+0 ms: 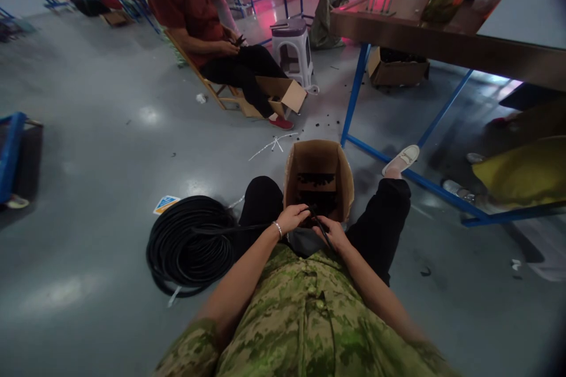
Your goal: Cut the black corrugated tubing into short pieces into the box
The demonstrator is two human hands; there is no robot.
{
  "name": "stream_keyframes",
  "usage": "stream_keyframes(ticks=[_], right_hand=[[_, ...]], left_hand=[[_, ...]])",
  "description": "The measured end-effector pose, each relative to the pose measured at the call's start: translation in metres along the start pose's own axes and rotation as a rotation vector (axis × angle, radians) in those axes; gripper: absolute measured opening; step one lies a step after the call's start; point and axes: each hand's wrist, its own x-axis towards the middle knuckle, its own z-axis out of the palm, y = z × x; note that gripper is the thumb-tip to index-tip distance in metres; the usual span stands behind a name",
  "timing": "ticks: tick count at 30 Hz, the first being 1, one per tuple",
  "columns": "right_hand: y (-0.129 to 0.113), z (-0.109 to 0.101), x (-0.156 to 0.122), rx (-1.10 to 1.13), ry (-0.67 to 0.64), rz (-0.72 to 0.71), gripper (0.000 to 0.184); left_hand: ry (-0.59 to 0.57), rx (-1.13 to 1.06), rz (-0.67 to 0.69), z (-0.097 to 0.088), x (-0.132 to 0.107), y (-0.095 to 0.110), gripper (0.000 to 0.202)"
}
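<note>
Above the near edge of an open cardboard box (316, 156), my left hand (292, 218) pinches a length of black tubing or cable (326, 234). My right hand (335, 235) grips the same piece a little to the right, its fingers closed, and the piece slants down past it toward my lap. On the floor to the left lies a large coil of black tubing (186, 247), and a strand runs from it across my left thigh toward my hands. Inside the box are small dark pieces (316, 178), too dim to make out. My fingertips partly hide the tubing.
A co-worker (198, 29) sits ahead on a wooden chair beside another carton (292, 97). A plastic stool (292, 50) stands behind. To the right is a table (442, 41) with blue legs, with a box (398, 68) under it. A blue cart (13, 153) is far left.
</note>
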Motion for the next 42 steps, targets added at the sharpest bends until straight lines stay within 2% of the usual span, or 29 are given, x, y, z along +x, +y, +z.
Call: stream_keyframes(ticks=[5, 7, 10, 13, 17, 21, 25, 29, 32, 36, 42], right_hand=[[-0.001, 0.003, 0.003, -0.099, 0.055, 0.046, 0.031], [-0.001, 0.004, 0.005, -0.108, 0.065, 0.047, 0.029], [-0.001, 0.007, 0.008, -0.091, 0.09, 0.052, 0.027], [0.002, 0.009, 0.01, -0.078, 0.138, 0.092, 0.026], [0.005, 0.011, 0.012, -0.031, 0.192, 0.121, 0.025], [0.007, 0.013, 0.012, -0.014, 0.205, 0.133, 0.025], [0.007, 0.014, 0.013, -0.041, 0.215, 0.117, 0.026], [0.008, 0.014, 0.014, -0.039, 0.218, 0.127, 0.024], [0.007, 0.013, 0.015, 0.094, 0.187, 0.212, 0.027], [0.005, 0.009, 0.013, 0.352, 0.087, 0.325, 0.04], [0.001, 0.006, 0.01, 0.388, 0.081, 0.344, 0.038]], left_hand=[[0.019, 0.013, -0.042, 0.003, 0.012, -0.007, 0.032], [0.039, 0.106, -0.059, 0.003, 0.017, -0.006, 0.03], [0.137, 0.309, -0.128, -0.001, 0.017, 0.005, 0.026], [0.226, 0.546, -0.19, -0.005, 0.006, 0.02, 0.034], [0.263, 0.758, -0.209, -0.006, -0.018, 0.025, 0.027], [0.336, 0.759, -0.177, 0.001, -0.029, 0.01, 0.031], [0.374, 0.721, -0.127, 0.007, -0.024, -0.005, 0.034], [0.376, 0.734, -0.118, 0.009, -0.02, -0.01, 0.035], [0.372, 0.752, -0.11, 0.009, -0.02, -0.012, 0.037], [0.385, 0.778, -0.059, 0.01, -0.022, -0.014, 0.038], [0.408, 0.847, 0.034, 0.009, -0.024, -0.017, 0.036]])
